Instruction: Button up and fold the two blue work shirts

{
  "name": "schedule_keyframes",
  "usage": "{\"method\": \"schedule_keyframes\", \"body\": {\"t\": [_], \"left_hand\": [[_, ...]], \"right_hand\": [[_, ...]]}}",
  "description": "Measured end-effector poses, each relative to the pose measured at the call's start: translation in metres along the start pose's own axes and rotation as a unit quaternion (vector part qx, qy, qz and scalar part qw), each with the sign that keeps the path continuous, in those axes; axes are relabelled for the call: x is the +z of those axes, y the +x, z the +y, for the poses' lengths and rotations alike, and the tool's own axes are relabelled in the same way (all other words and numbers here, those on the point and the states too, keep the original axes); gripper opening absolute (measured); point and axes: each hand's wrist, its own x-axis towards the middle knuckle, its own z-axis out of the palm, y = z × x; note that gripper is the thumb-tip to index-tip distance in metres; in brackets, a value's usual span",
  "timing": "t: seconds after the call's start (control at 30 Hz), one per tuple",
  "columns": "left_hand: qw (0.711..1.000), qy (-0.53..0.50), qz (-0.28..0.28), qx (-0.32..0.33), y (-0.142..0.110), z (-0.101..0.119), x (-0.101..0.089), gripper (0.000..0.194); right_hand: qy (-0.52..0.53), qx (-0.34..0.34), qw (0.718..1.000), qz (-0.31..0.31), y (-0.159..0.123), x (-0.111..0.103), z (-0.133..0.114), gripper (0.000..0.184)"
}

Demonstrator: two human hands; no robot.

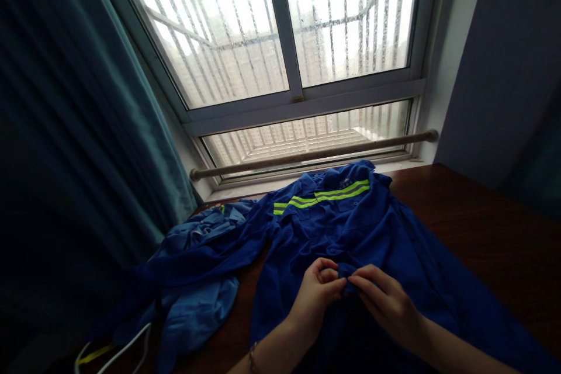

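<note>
A dark blue work jacket (293, 245) with yellow-green and grey reflective stripes lies spread on a brown wooden table, its collar toward the window. Over the lower front of the jacket, my left hand (322, 289) pinches a bit of its front edge between thumb and fingers. My right hand (385, 298) grips the same raised fold from the other side, fingertips nearly meeting those of the left. Whatever small fastening lies between the fingertips is too dark and hidden to make out. The part of the jacket below my hands is in deep shadow.
Lighter blue garments (197, 304) lie crumpled to the left, partly under the jacket's sleeve. A white cord or hanger (125, 350) shows at the lower left. Beyond the brown table (473, 210) are a metal rail (315, 156) and a window; a curtain (87, 99) hangs left.
</note>
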Motion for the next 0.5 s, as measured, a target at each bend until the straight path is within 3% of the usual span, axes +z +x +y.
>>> {"method": "schedule_keyframes", "body": {"t": [0.33,0.5], "left_hand": [[0.999,0.001,0.005,0.037,0.0,-0.0024,0.0011,0.033],[0.999,-0.008,0.027,-0.016,0.0026,-0.0043,0.0011,0.036]], "right_hand": [[0.002,-0.021,1.0,-0.017,-0.0044,0.004,0.0022,0.031],[-0.005,-0.031,0.999,-0.009,-0.0012,0.0025,-0.0023,0.03]]}}
